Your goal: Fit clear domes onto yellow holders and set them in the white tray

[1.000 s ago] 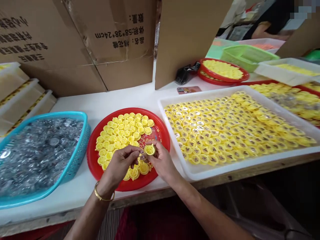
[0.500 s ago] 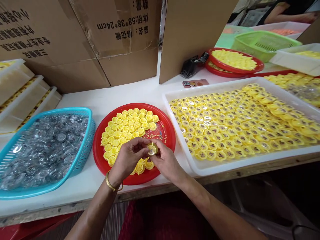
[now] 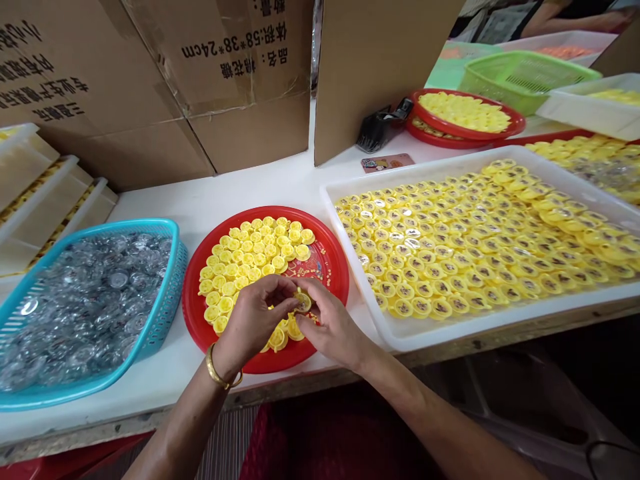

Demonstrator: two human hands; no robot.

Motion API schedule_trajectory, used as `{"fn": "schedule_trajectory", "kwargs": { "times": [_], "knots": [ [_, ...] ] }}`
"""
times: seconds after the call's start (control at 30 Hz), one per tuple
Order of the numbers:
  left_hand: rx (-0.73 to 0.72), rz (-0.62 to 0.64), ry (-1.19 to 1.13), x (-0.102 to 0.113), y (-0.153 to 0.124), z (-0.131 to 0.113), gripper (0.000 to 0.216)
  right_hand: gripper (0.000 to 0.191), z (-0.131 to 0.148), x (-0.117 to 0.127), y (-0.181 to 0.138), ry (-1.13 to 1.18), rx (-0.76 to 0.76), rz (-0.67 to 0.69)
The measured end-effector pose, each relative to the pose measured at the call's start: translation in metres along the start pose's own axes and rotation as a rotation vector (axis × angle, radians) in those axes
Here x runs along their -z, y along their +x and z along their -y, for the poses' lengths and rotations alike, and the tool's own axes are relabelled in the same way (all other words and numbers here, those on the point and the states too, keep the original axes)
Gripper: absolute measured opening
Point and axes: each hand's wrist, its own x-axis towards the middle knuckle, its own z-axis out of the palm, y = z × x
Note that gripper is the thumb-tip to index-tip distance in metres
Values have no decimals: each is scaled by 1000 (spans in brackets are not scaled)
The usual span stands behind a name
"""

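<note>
Between my two hands is a small round yellow plastic piece (image 3: 302,302) with a shiny clear face. My left hand (image 3: 263,313) pinches it from the left, a gold bangle (image 3: 216,370) on the wrist. My right hand (image 3: 333,323) has its fingers closed round the piece's right side. Both hands are above a red round tray (image 3: 200,333), which carries many small yellow round pieces (image 3: 245,253). To the left, a blue basket (image 3: 173,287) holds a heap of clear round plastic covers (image 3: 110,293).
On the right, a white tray (image 3: 353,267) holds rows of yellow pieces with printed faces. Behind are cardboard boxes (image 3: 240,133), a black object (image 3: 383,127) and a pink card (image 3: 387,163). Stacked white trays (image 3: 45,200) stand left. A co-worker's arm (image 3: 575,19) shows far right.
Both hands stay over the red tray with the yellow piece. My right fingers have shifted slightly around it, and its face has turned a little. The view has moved slightly.
</note>
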Motion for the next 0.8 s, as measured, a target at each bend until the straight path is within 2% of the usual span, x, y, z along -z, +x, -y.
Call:
{"fn": "schedule_trajectory", "kwargs": {
  "times": [0.13, 0.33, 0.63, 0.8],
  "knots": [
    [-59, -46, 119, -1, -1, -2, 7, 45, 1, 1, -2, 111, -28, 7],
    [-67, -105, 72, -6, -6, 2, 8, 45, 5, 1, -4, 154, -67, 8],
    [103, -150, -330, -15, -6, 4, 15, 41, 7, -1, -6, 120, -46, -40],
    [69, -188, -303, -19, -8, -1, 17, 37, 8, -3, -3, 97, -50, -75]
  ]
}}
